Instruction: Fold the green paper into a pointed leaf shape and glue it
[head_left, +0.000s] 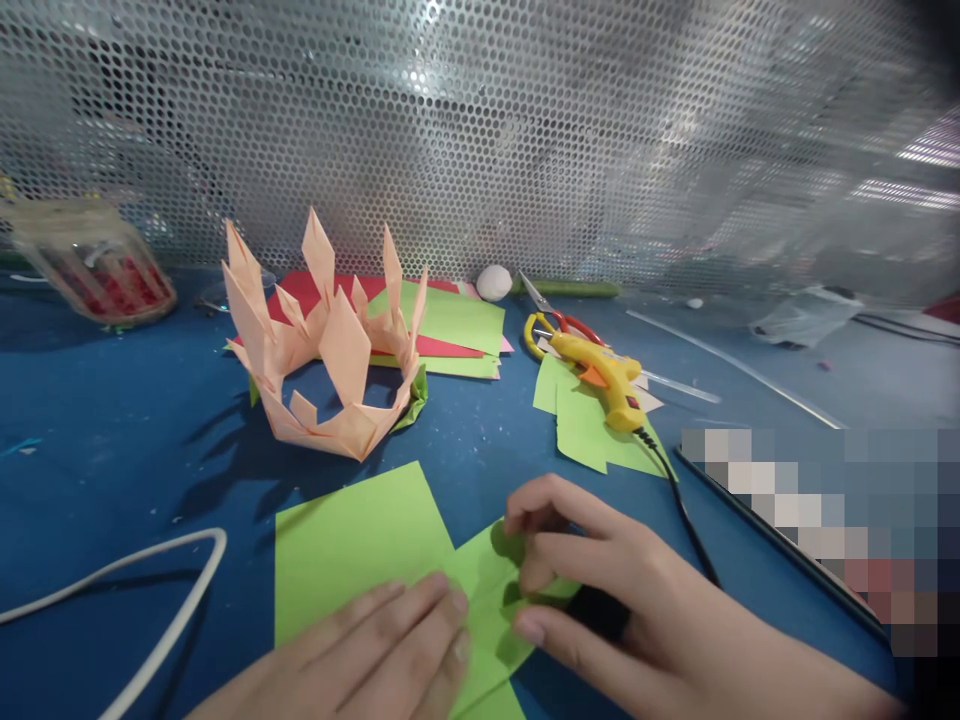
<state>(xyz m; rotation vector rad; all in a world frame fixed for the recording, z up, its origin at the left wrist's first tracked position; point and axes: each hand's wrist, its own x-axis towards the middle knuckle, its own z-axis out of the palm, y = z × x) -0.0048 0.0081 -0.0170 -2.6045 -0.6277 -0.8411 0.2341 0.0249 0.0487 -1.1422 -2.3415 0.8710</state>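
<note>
Bottom centre of the frame: a green paper sheet lies flat on the blue table, its right-hand part folded up into a creased flap. Left hand rests palm down on the lower edge of the sheet, fingers straight and close together, pressing the paper against the table just left of the fold. Right hand comes in from the lower right; its fingers are curled and pinch the folded flap, fingertips touching the paper beside the left hand's fingertips. The two hands sit close together with the fold between them; most of the sheet extends to the upper left of both hands and is uncovered. Above the sheet, left of centre, stands an orange folded-paper crown with tall points, apart from the hands. Behind it lies a stack of red and green sheets. Right of centre: a yellow glue gun resting on green paper scraps, its black cord running down past the right hand. Scissors lie just behind the gun, touching it. A small white ball sits near the perforated metal screen across the top of the frame. Upper left: a clear jar, blurred. Lower left: a white cable looping over the table, well apart from the sheet.
</note>
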